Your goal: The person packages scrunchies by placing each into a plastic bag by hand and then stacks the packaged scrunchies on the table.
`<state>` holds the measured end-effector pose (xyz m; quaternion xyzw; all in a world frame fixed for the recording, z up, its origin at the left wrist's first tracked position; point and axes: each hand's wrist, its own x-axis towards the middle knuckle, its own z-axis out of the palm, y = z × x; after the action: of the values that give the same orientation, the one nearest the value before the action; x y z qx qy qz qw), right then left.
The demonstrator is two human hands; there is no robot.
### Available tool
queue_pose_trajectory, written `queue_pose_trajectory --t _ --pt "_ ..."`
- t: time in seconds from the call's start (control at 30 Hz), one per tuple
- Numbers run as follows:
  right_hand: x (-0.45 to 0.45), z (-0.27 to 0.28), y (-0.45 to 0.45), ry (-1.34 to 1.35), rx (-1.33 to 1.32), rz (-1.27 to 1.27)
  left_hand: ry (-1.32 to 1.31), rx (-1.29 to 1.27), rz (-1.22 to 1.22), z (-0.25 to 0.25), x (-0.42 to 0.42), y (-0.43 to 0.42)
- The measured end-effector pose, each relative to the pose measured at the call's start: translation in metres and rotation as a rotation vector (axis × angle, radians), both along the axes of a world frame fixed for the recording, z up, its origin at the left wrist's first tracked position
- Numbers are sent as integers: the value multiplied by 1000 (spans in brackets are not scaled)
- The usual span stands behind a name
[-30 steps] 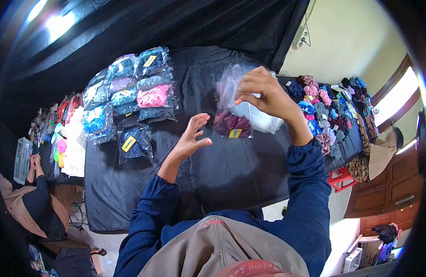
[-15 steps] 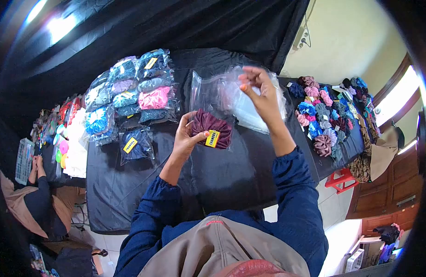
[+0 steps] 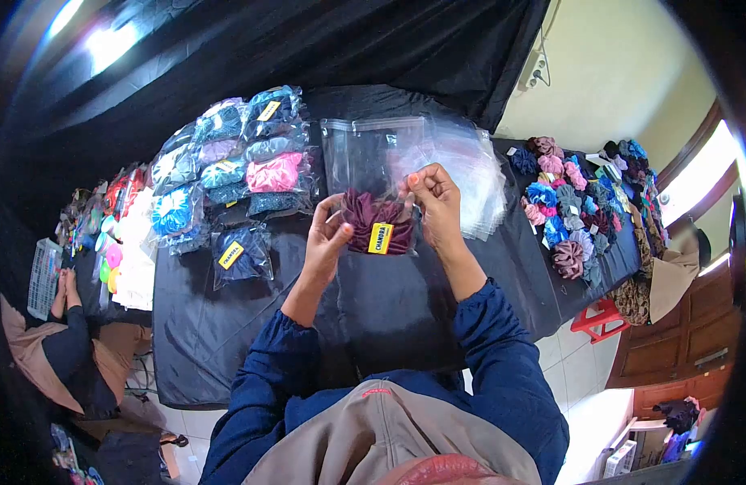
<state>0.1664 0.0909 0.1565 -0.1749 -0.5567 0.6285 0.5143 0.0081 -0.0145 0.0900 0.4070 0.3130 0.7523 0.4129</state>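
Observation:
A maroon scrunchie (image 3: 361,217) with a yellow label (image 3: 380,238) lies in the bottom of a clear bag (image 3: 348,153), whose upper part is flat and empty. My left hand (image 3: 324,242) grips the bag's left side by the scrunchie, thumb in front. At the bag's right edge my right hand (image 3: 436,202) is pinched, thumb against fingers. Behind it a fanned stack of clear bags (image 3: 478,190) lies on the black cloth. To the left is a bagged dark blue scrunchie (image 3: 242,255).
Bagged scrunchies (image 3: 272,171) are piled at the back left. Loose scrunchies (image 3: 567,214) cover the right side of the black-covered table (image 3: 251,339). A co-worker (image 3: 69,339) sits at far left near a grey basket (image 3: 45,279). A red stool (image 3: 599,321) stands at right.
My left hand has taken hold of the bag with the maroon scrunchie, which has moved left off the stack. My right hand has come down from above the stack to the bag's right edge.

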Motion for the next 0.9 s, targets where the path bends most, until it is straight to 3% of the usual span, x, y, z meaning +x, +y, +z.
queue_pose_trajectory --t 0.07,0.1,0.4,0.5,0.57,0.8,0.87,0.9 --pt "-1 2 -3 34 -2 8 -192 -43 -143 -3 -6 -2" --pt "-2 2 -4 31 -3 9 -222 -55 -87 13 2 -6" --pt "-11 -4 -17 21 69 21 -165 -23 69 11 -12 -5" --pt "-12 -7 -18 2 113 -132 -161 -46 164 13 -14 -5" --pt "-9 -16 -11 -151 294 -366 -174 -44 261 11 -15 -4" --pt "-14 -11 -25 -114 414 -398 -116 -38 379 5 -19 -2" --pt "-10 -8 -27 -466 674 -350 -83 21 467 9 -18 -3" --pt "-12 -14 -24 -469 632 -306 65 29 566 10 -21 -4"
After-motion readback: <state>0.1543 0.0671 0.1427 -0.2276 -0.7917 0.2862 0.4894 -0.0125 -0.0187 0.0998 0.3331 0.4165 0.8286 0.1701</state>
